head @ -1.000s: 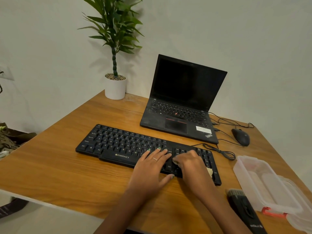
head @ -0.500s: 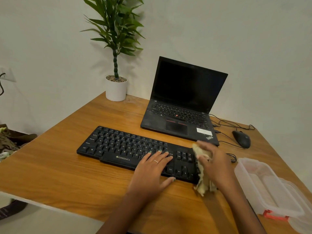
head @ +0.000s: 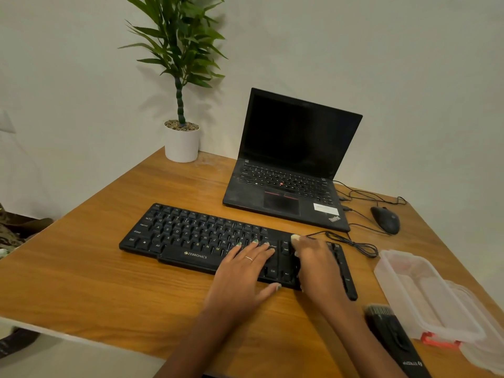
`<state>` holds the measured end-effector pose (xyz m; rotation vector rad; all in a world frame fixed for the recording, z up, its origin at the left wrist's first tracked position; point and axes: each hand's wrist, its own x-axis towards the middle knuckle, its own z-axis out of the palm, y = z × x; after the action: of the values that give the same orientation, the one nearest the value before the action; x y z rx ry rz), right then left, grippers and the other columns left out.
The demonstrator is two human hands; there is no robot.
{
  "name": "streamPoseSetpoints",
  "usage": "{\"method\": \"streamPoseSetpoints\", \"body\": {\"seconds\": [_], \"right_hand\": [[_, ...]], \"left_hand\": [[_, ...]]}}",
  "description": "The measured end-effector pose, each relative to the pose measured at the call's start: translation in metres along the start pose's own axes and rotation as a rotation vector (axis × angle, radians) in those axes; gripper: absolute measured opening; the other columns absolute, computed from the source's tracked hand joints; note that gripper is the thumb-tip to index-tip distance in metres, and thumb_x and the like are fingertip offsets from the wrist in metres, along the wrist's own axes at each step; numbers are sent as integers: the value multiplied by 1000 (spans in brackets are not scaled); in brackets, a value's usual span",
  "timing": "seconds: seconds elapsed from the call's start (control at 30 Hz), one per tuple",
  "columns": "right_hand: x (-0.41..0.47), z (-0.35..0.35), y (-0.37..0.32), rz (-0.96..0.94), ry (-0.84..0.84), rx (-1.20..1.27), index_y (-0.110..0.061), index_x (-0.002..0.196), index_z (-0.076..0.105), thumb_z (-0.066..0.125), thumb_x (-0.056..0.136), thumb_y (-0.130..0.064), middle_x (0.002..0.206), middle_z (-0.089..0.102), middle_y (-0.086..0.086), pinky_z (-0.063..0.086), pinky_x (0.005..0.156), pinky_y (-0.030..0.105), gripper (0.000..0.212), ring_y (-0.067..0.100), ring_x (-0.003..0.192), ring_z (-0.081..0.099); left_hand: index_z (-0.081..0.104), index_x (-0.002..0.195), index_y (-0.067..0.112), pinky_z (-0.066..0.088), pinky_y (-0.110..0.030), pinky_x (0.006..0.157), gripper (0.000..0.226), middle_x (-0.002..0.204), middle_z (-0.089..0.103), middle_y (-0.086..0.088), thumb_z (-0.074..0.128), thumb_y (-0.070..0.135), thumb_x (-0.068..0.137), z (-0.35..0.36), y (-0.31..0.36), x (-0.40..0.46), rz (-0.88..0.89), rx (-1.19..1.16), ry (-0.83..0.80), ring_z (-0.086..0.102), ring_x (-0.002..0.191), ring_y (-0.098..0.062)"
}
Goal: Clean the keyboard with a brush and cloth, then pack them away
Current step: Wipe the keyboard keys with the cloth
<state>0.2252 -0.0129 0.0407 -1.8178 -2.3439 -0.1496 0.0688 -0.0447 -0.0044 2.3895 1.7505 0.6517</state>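
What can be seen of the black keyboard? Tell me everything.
The black keyboard lies flat on the wooden table, in front of the laptop. It looks plastic, with white key legends and a Zebronics logo. The left hand rests on its keys; the right hand presses a pale cloth onto its right part.
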Motion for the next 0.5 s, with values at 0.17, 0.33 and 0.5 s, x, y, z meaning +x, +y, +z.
{"method": "streamPoseSetpoints", "body": {"seconds": [0.17,0.33,0.5], "right_hand": [[-9,5,-2,-99,78,180,-8,122,60,65,80,-1,122,59,11,43,92,34,43,28,112,53],[2,-1,1,25,-21,28,-16,139,38,52,93,-17,141,43,1,33,101,28,48,18,126,37],[1,-7,1,22,-74,123,-15,135,45,52,93,-10,136,45,4,33,100,27,44,21,126,40]], "left_hand": [[12,151,34,-4,-30,119,70,159,13,15,37,63,93,1,-1,0,-6,-3,0,4,145,-2],[12,151,34,-3,-31,120,69,159,12,15,35,64,93,1,-1,0,-5,2,5,4,145,-2],[13,151,34,-2,-31,120,69,158,13,15,37,63,93,0,-1,0,-11,-16,1,4,145,-1]]}}
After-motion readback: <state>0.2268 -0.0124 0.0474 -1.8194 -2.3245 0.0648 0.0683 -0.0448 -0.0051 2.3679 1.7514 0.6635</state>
